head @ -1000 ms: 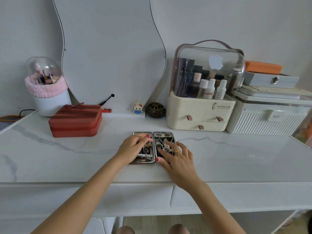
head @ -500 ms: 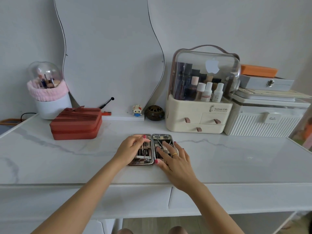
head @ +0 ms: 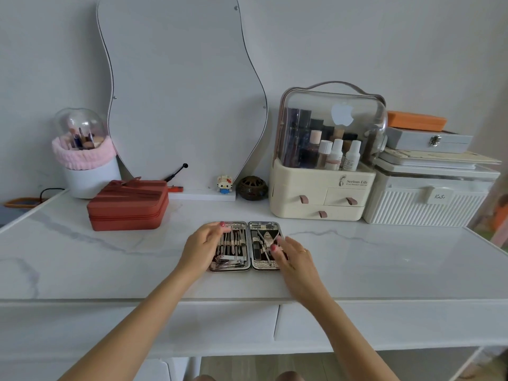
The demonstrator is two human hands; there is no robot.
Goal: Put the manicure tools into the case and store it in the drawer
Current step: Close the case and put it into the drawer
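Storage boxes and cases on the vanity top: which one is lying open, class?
The manicure case under both hands, spread flat with metal tools showing. The red zip case, cream organiser and white ribbed box are all shut.

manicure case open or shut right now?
Open. The manicure case lies spread flat on the tabletop, both halves facing up with metal tools showing inside.

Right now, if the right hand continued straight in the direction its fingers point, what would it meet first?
The right hand points up-left over the open case. It would probably first meet the nippers strapped in the case's right half. Depth is unclear, so it might pass just above them.
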